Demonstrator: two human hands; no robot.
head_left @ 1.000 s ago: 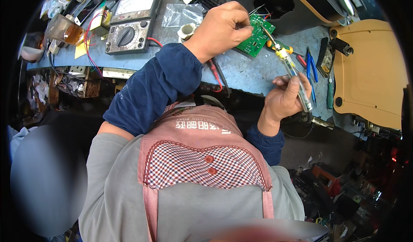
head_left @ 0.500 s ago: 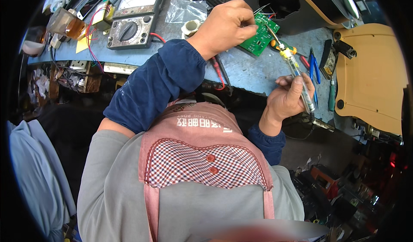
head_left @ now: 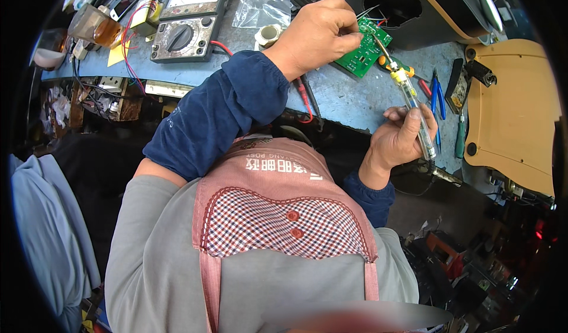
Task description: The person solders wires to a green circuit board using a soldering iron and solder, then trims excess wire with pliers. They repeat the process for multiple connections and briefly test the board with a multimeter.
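Note:
A soldering iron [head_left: 419, 117] with a clear handle and yellow collar is gripped in my right hand [head_left: 397, 136]. Its metal tip slants up and away to the green circuit board [head_left: 362, 60], ending at or very close to the board's surface. My left hand [head_left: 324, 32] is closed in a pinch over the board's left side. What its fingertips hold, if anything, is hidden. Just beyond those fingers, thin pointed metal prongs [head_left: 368, 11] stick out, and I cannot tell whether the hand holds them. Red and blue wires run from the board's far edge toward a dark housing.
The dark housing [head_left: 438, 22] with a ragged opening stands behind the board. Blue-handled pliers [head_left: 436, 96], a green-handled screwdriver [head_left: 460, 136] and a yellow panel [head_left: 515, 108] lie right. Left are an analog multimeter [head_left: 182, 40], a clear plastic bag [head_left: 260, 12] and test probes [head_left: 306, 99].
The whole scene has shifted slightly right and down in the picture. My hands keep the same holds, and the iron's tip stays at the board.

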